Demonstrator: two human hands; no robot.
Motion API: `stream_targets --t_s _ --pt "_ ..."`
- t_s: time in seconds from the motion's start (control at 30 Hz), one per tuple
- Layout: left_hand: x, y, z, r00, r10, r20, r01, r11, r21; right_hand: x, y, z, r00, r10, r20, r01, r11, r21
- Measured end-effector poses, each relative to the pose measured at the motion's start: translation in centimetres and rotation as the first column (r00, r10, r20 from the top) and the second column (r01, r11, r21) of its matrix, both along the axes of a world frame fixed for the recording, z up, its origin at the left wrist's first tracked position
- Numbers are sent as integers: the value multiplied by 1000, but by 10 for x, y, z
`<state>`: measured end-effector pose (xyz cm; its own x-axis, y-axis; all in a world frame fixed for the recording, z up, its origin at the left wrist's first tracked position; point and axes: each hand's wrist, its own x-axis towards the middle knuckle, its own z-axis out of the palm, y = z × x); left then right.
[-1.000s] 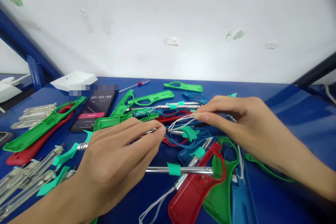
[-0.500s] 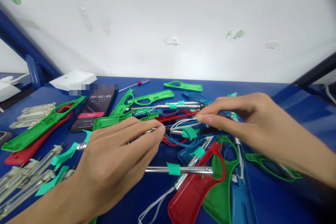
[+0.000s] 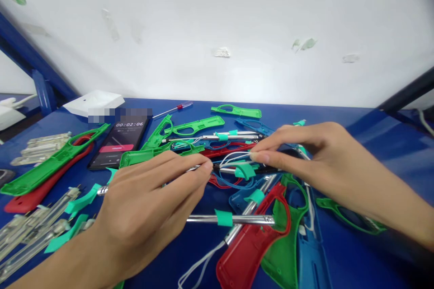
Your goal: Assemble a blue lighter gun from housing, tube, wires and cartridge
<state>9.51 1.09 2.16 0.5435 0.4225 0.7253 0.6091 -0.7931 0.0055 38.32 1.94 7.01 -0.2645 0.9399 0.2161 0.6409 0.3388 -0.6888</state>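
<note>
My left hand point(image 3: 152, 207) is closed in a pinch at the small black end point(image 3: 216, 167) from which thin white wires point(image 3: 233, 155) come out. What lies under its palm is hidden. The thumb and forefinger of my right hand point(image 3: 305, 156) pinch the other end of these wires, so they bow slightly between both hands. Underneath lie silvery metal tubes with teal tape point(image 3: 224, 217) around them. Close by are plastic handle halves with a loop opening: a red handle half point(image 3: 239, 259), a green handle half point(image 3: 280, 259) and a blue handle half point(image 3: 313, 255).
A phone point(image 3: 117, 149) showing a running timer lies at the left, by a white tray point(image 3: 95, 103) and a screwdriver point(image 3: 180, 107). Clear glass-like tubes point(image 3: 44, 149) are piled on the left. More green handle halves point(image 3: 237, 111) lie toward the white wall at the back.
The fingertips of my right hand have shifted slightly left along the white wires. My left hand keeps almost the same place and pinch.
</note>
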Motion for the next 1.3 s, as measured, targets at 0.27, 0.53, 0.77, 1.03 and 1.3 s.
stream_targets --t_s 0.27,0.53,0.77,1.03,1.3 --pt "0 3 3 1000 -14 -21 14 1000 -4 -3 -1 -4 1000 -22 4 22 1000 19" --pt "2 2 1 1000 -12 -18 12 1000 -12 -3 -1 -4 998 -32 49 30 999 39" --pt "0 3 0 999 -29 -19 29 1000 -12 -2 -3 1 997 -31 68 29 999 29" --pt "1 3 0 999 -39 -9 39 999 -27 -4 -1 -1 999 -21 50 20 999 28" --pt "-2 1 0 999 -26 -20 25 999 -22 1 0 4 999 -17 -32 17 1000 -2"
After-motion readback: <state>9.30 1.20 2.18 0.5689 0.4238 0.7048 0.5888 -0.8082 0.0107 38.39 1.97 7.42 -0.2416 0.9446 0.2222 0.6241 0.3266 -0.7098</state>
